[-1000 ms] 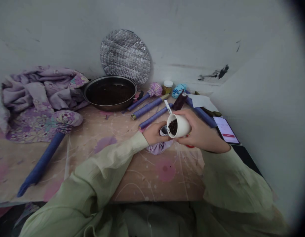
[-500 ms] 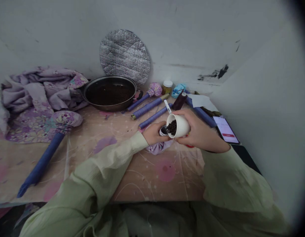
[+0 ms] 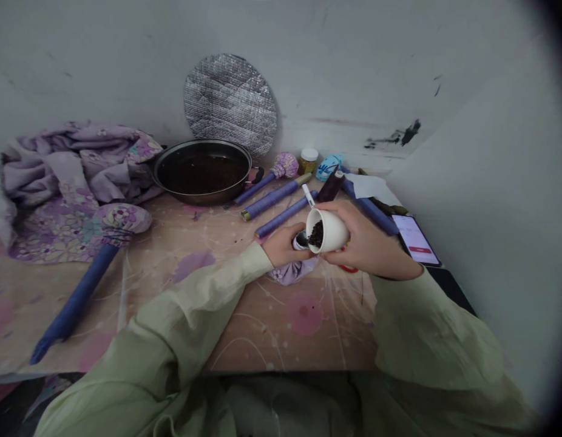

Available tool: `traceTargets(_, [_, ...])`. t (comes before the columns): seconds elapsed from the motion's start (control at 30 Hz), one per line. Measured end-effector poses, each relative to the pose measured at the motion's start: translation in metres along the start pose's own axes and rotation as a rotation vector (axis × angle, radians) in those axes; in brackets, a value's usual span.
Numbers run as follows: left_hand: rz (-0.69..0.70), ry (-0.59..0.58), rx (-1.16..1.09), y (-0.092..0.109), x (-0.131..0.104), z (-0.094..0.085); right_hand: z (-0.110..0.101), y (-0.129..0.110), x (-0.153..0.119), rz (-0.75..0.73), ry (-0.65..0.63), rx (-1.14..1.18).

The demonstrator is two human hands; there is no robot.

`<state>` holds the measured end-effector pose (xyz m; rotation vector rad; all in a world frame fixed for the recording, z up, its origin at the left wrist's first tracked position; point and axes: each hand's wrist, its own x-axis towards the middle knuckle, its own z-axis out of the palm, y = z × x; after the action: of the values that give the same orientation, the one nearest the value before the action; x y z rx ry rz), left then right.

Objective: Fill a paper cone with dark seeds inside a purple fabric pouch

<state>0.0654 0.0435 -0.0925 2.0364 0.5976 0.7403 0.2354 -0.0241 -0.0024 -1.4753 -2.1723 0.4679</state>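
Observation:
My right hand [image 3: 360, 240] is closed round a white cup [image 3: 334, 232], tipped on its side with the mouth facing left. Dark grains [image 3: 316, 233] lie inside it, near the rim. My left hand [image 3: 283, 246] grips a small round-mouthed container [image 3: 301, 240] with a pale rim, held against the cup's lip; most of it is hidden by the fingers. Below the hands lies a piece of purple flowered cloth [image 3: 290, 273]. Something red [image 3: 348, 268] shows beneath my right hand, its kind unclear.
Behind stand a dark pan [image 3: 203, 197], a silver quilted disc [image 3: 230, 103] against the wall and a white-lidded jar [image 3: 308, 159]. Several blue-wrapped sticks [image 3: 276, 197] lie nearby. Left, there is bunched cloth [image 3: 71, 176] and a cloth-headed stick [image 3: 81, 297]. A phone [image 3: 416, 240] lies right.
The cup has shifted very slightly left and its grains sit a little differently. Both hands keep their holds; everything else stays put.

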Motion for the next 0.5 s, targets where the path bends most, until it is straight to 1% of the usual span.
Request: traceTargets(0.5, [0.01,0.001,-0.027,-0.0008,0.0005,-0.0001,0.0017,0.0031,0.002,-0.052,0.004,-0.035])
